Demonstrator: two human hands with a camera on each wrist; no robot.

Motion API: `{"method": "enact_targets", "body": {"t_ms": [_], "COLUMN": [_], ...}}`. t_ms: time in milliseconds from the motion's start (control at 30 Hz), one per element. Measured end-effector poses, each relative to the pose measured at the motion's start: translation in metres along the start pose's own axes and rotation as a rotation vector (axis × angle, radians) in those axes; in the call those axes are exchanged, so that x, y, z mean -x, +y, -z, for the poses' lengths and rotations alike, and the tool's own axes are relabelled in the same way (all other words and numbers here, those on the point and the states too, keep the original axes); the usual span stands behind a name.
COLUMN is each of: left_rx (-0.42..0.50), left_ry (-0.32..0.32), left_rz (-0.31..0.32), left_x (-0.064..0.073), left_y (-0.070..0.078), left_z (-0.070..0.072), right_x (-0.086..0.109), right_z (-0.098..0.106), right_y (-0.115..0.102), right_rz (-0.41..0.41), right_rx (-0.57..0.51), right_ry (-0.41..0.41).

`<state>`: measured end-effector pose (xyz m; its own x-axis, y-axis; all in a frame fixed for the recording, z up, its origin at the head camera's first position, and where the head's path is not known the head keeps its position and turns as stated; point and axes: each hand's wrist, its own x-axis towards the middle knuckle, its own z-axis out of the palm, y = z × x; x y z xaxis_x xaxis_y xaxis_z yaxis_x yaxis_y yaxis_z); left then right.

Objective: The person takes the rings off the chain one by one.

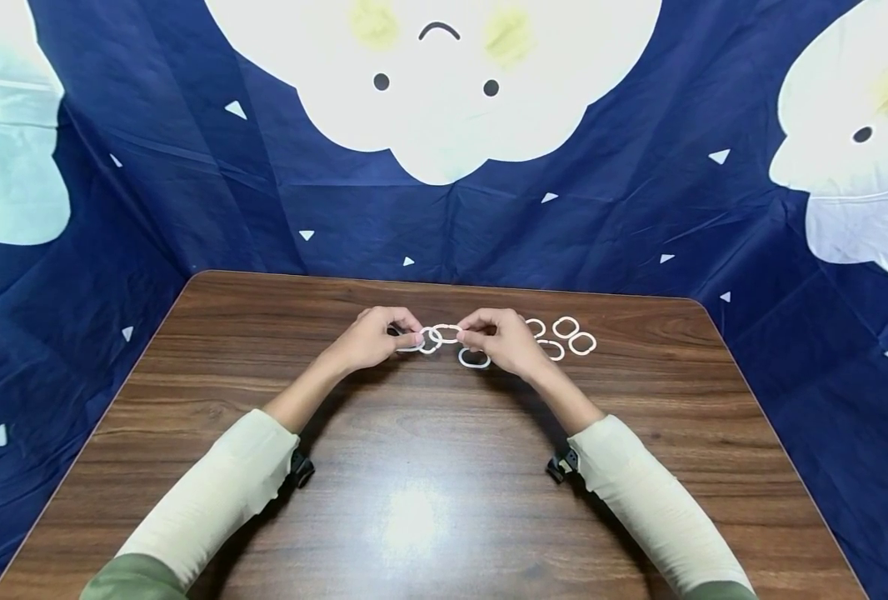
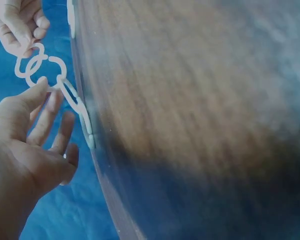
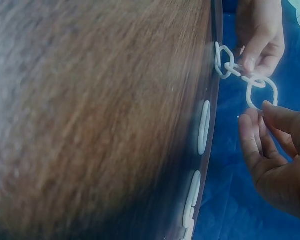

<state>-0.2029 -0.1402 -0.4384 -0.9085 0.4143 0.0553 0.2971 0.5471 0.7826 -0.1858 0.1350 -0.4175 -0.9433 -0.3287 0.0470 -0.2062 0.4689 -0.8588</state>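
Observation:
Above the far part of the table, my left hand pinches a white oval plastic chain link between thumb and fingertips. Through it passes another white link, gripped at its other end by the thumb and fingers of my right hand. More joined links trail from the left hand's link down to the tabletop. In the head view, the left fingers partly cover this short chain. Just below the right hand lies one loose white link.
Several more loose white links lie to the right of my right hand, some partly behind it. The brown wooden table ends at a rounded far edge. A dark blue cloth with white clouds hangs behind and beside it.

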Motion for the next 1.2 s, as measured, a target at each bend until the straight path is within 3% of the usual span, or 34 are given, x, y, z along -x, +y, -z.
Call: {"method": "enact_targets", "body": {"t_ms": [467,1200], "left_rx": [0.036,0.049], "left_ry": [0.042,0.105], "left_rz": [-0.028,-0.080], "left_x": [-0.002,-0.003], "left_y": [0.007,0.016], "left_z": [0.000,-0.001], "right_x": [0.001,-0.005], "right_z": [0.002,-0.005], "right_y": [0.000,-0.003], "right_rz": [0.014,0.039], "right_rx": [0.025,0.221], "right_ry": [0.001,0.019]}}
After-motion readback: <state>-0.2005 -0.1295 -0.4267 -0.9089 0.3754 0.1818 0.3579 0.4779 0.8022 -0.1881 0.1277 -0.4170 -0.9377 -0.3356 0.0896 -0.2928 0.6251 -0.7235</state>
